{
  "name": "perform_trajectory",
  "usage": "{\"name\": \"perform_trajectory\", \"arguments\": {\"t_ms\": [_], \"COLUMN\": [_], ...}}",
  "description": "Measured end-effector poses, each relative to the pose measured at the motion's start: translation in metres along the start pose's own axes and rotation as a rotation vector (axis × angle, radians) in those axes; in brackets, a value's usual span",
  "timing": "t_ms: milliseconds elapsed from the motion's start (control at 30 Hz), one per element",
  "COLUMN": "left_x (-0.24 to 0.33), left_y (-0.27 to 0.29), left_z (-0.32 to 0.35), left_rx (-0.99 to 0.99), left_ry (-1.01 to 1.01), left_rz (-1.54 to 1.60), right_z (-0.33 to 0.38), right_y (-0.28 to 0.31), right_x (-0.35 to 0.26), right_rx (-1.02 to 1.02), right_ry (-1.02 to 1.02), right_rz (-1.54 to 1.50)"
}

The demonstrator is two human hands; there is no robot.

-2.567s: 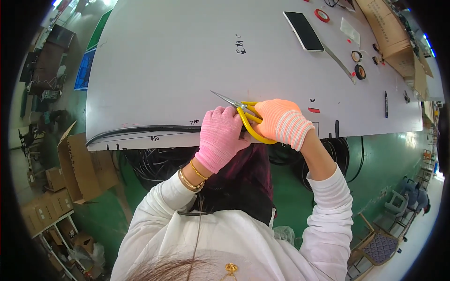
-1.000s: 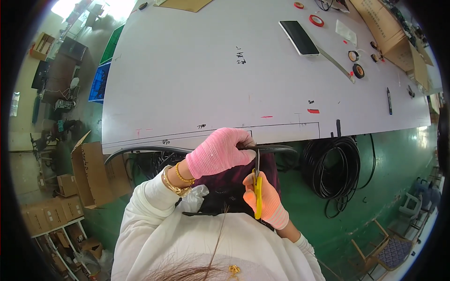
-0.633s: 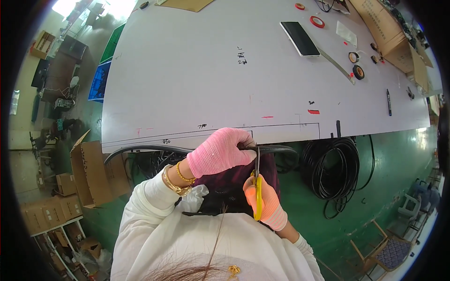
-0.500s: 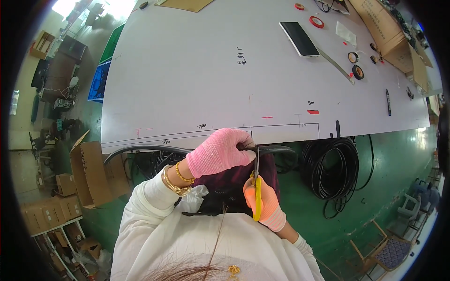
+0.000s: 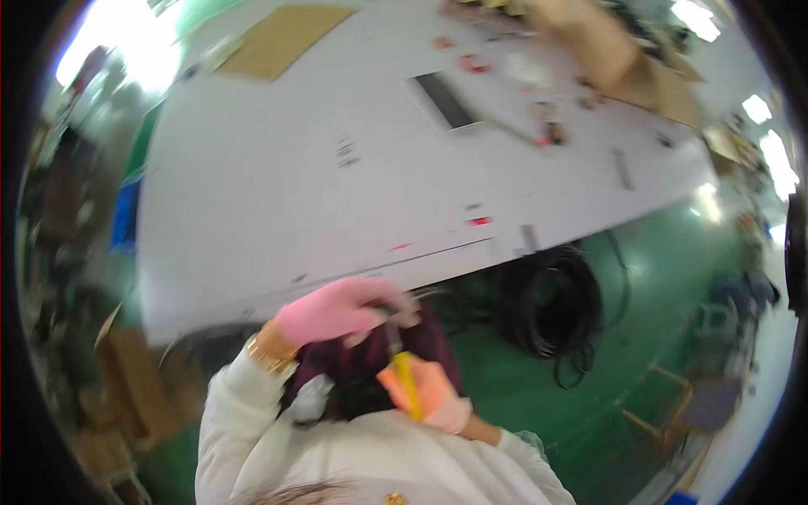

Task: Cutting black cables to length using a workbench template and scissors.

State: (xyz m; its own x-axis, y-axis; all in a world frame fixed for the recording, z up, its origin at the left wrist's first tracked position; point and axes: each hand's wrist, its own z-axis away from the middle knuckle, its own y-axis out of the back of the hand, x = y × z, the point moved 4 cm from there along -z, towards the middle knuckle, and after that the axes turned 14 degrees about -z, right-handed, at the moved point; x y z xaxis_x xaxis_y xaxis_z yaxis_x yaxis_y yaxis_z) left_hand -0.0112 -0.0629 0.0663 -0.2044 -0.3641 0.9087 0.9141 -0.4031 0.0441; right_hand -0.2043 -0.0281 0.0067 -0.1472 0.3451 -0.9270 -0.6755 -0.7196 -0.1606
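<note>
Left hand (image 5: 337, 310): pink knit glove, gold bangles at the wrist; fingers curled shut around a black cable (image 5: 421, 295) just below the tabletop edge.
Right hand (image 5: 425, 391): orange glove with pale cuff; closed on the yellow handles of the cutters (image 5: 402, 370).
Cutters: slim, yellow grips, dark metal nose pointing up to the cable at the left hand; blur hides whether the blades meet.
Cable: thin, black, round; runs along the near tabletop edge, in front of the body.
Tabletop (image 5: 278, 202): broad, flat, white, smooth, with small red and black marks near its edge.
Coil (image 5: 551, 307): 1 loose bundle of black cable on the green floor (image 5: 656, 286), well right of the hands.
Tablet (image 5: 442, 99): flat dark rectangle, far side of tabletop.
Cardboard (image 5: 282, 40): flat brown sheet, far left.
</note>
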Motion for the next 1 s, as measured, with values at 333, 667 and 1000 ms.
{"name": "perform_trajectory", "arguments": {"t_ms": [333,667,1000], "left_x": [-0.012,0.009,-0.088], "left_y": [-0.002,-0.016,0.02], "left_z": [0.01,0.039,0.2], "left_rx": [0.016,0.006,1.297], "left_ry": [0.034,0.058,-0.016], "left_rz": [0.113,0.107,-0.792], "right_z": [0.009,-0.028,-0.043], "right_y": [0.015,0.063,0.009], "right_x": [0.021,-0.019,-0.095], "right_rx": [0.137,0.305,0.211], "right_ry": [0.235,0.459,0.64], "right_rz": [-0.112,0.781,0.72]}}
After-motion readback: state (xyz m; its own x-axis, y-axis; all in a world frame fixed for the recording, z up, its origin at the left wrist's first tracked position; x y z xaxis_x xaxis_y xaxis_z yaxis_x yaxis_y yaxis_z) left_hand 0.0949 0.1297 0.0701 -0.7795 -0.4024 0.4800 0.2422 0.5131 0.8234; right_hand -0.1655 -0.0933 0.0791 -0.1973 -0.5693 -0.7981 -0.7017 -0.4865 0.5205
